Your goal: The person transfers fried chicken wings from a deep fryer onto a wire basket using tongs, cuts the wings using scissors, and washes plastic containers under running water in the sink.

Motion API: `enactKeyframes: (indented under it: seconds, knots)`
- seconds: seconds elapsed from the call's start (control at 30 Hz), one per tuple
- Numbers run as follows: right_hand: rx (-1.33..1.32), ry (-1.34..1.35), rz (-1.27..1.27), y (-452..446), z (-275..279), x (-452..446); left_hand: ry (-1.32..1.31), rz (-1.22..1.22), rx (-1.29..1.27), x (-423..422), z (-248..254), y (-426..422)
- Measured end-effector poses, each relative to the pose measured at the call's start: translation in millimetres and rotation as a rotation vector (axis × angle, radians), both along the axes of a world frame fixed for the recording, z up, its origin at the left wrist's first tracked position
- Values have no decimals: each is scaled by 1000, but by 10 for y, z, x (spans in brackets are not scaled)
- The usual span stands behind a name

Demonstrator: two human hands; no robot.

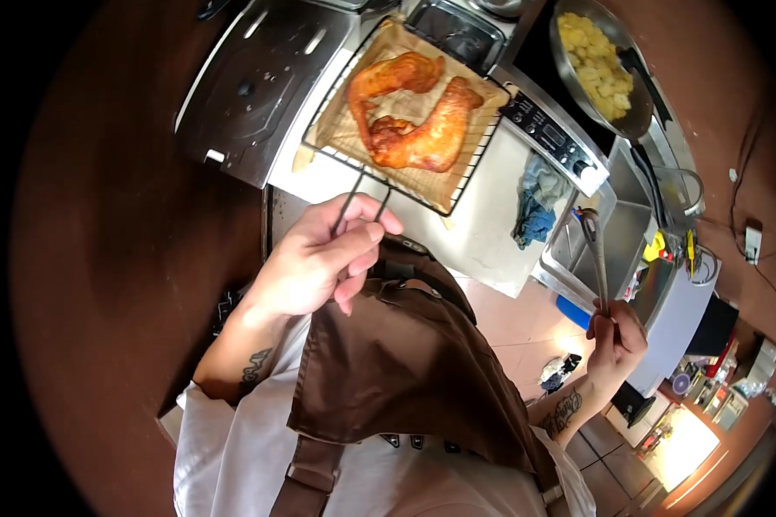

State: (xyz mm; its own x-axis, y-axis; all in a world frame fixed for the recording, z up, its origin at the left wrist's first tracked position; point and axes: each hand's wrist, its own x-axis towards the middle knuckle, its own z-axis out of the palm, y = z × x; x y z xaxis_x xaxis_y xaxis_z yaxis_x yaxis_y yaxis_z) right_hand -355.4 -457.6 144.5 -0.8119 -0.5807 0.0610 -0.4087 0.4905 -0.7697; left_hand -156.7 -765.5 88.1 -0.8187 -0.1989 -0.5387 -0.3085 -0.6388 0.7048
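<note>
My left hand [332, 254] is closed around the looped wire handle of a black wire rack [470, 185]. Brown parchment paper [328, 129] lines the rack. Two browned roast chicken legs [431, 142] lie on the paper, one curved at the upper left, the other toward the lower right. Off to the right, my right hand [616, 336] grips the end of long metal tongs [598, 258], with their far end pointing up over the sink edge. The exact shape of the tongs' tips is hard to make out.
A pan [634, 112] of yellow chopped food sits on the cooktop, its control panel [547, 129] facing me. Bluish cloths [539, 202] lie on the white counter [483, 241] beside a steel sink [621, 228]. A dark metal appliance door [250, 82] is at left.
</note>
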Motion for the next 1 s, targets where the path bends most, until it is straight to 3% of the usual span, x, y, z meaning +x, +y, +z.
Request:
enactKeyframes:
  seconds: [0.07,0.5,0.63,0.7,0.77,0.8,0.9,1.0]
  knots:
    - [-165,-73,-51,93,-95,-13,-24,2,4,-26,1,4]
    - [-203,-256,-193,653,-268,-214,0,67,-70,-34,-13,14]
    - [-308,-343,-316,1289,-570,-415,4,92,-79,-49,2,64]
    - [-520,-569,-185,1949,-934,-603,12,64,-46,-50,18,58]
    - [-897,-842,-238,2368,-1454,-716,4,48,-44,-62,36,52]
    - [-690,-892,-579,2643,-1794,-870,-4,36,-39,-63,43,43]
    - [697,62,-496,3591,-2615,-1221,23,21,-28,-48,29,31]
    - [2,-653,-778,2762,-1697,-1010,23,12,-4,-56,68,78]
